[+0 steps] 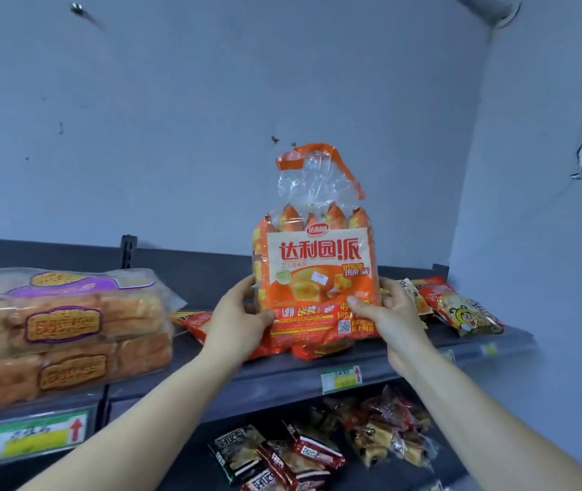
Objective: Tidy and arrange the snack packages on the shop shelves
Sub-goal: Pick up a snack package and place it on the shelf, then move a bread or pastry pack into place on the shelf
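A tall orange bag of small cakes (318, 264) stands upright over the top shelf (282, 380), its clear top crumpled above. My left hand (238, 322) grips its lower left edge, thumb on the front. Gripping the lower right edge the same way is my right hand (387, 315). Under the bag lie flat red snack packets (195, 322).
Two stacked clear packs of bread (62, 334) fill the shelf's left part. Small yellow and red snack packets (459, 310) lie at the right end, near the blue wall. Dark and red wrapped snacks (282, 458) sit on the shelf below. Price tags (341, 379) line the shelf edge.
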